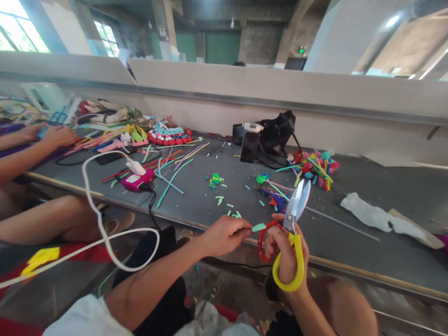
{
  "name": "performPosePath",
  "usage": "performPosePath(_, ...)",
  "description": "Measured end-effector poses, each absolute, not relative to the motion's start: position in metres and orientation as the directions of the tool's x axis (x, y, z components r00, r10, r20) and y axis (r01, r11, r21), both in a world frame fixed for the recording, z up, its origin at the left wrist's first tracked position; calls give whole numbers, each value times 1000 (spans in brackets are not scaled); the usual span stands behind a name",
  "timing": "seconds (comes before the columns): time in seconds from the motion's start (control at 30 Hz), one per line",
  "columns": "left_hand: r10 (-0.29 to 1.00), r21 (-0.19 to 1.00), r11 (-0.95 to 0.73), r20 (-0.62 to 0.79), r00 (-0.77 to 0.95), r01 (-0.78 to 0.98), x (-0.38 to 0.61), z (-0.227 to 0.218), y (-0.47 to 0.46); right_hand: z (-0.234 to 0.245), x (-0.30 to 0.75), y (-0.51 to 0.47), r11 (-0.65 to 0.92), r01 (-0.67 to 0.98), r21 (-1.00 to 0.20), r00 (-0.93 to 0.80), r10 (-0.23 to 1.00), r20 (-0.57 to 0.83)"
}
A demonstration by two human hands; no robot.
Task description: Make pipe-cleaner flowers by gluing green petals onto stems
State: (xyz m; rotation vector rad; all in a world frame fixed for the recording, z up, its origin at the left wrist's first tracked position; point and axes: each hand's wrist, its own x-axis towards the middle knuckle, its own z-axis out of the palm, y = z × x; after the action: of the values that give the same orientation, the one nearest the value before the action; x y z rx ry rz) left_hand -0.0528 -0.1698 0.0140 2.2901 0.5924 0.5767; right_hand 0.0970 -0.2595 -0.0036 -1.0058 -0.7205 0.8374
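My right hand (285, 254) grips a pair of scissors (295, 212) with one red and one yellow handle loop, blades pointing up and away over the grey table (367, 233). My left hand (224, 233) is closed in a pinch on a short light-green pipe-cleaner piece (259, 227), its free end held next to the scissor blades' base. Several cut green bits (227, 205) lie on the table just beyond my hands.
Long coloured pipe cleaners (168, 168), a pink device (137, 180) with a white cable, a black bag (276, 135), a phone (249, 146), finished pipe-cleaner flowers (315, 165) and a white cloth (371, 215) are on the table. Another person's hands (58, 135) work at the far left.
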Motion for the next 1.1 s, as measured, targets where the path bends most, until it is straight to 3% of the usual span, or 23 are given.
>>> performPosePath(0.17,546,669,-693,245,801,268,-53,15,-169,-3,99,-257,294,-292,-910,457,879,137)
performPosePath(0.37,541,627,-729,281,793,276,-51,7,-171,-10,95,-257,192,-308,-932,383,922,64)
performPosePath(0.57,506,702,-698,342,792,142,-51,10,-170,-14,98,-255,83,-480,-873,273,960,-59)
performPosePath(0.73,507,759,-639,296,809,124,-51,15,-169,-14,99,-254,61,-592,-803,250,962,-111)
performPosePath(0.87,476,737,-664,285,832,127,-52,14,-167,-16,101,-254,81,-563,-823,265,960,-87)
performPosePath(1.0,418,584,-794,320,850,170,-54,12,-168,-19,101,-255,111,-487,-866,292,956,-42)
performPosePath(1.1,478,562,-796,361,800,222,-53,12,-173,-17,97,-256,136,-412,-901,309,951,2)
